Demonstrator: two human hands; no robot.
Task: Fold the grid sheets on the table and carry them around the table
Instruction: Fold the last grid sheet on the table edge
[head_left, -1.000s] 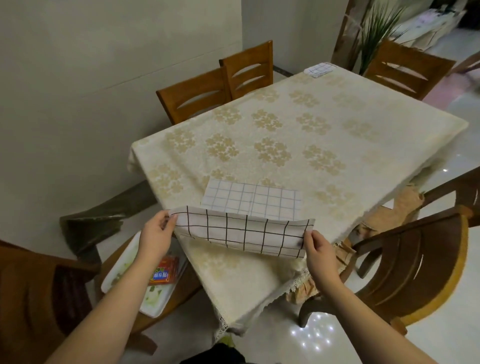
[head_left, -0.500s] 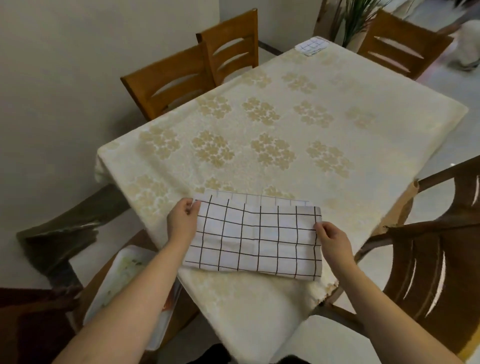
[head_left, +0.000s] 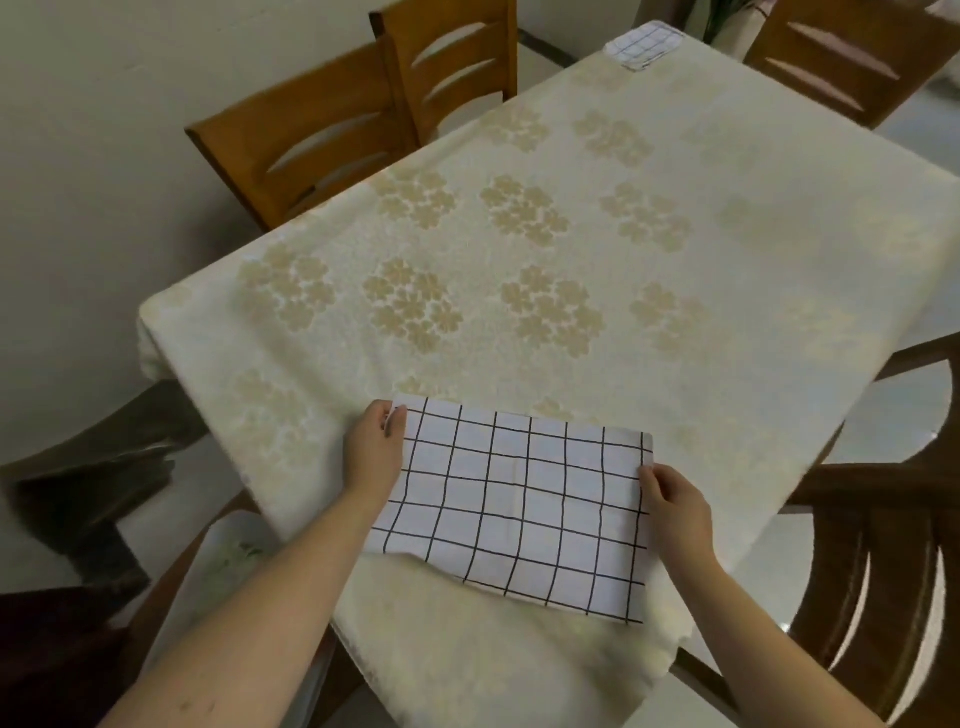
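A white sheet with a black grid (head_left: 519, 504) lies folded in half at the near corner of the table (head_left: 597, 291), its lower edge hanging over the table's rim. My left hand (head_left: 375, 451) pinches the sheet's far left corner. My right hand (head_left: 672, 506) holds the sheet's right edge, thumb on top. A second, smaller folded grid sheet (head_left: 641, 44) rests at the table's far corner.
The table wears a cream cloth with gold flowers. Two wooden chairs (head_left: 332, 130) stand along the left side, one (head_left: 852, 57) at the far end, and dark ones (head_left: 893, 545) at the right. A white tray (head_left: 223, 571) sits on a seat below left.
The near half of the sheet, lifted a second ago, has been brought over and laid flat on the far half. The view has moved closer over the table.
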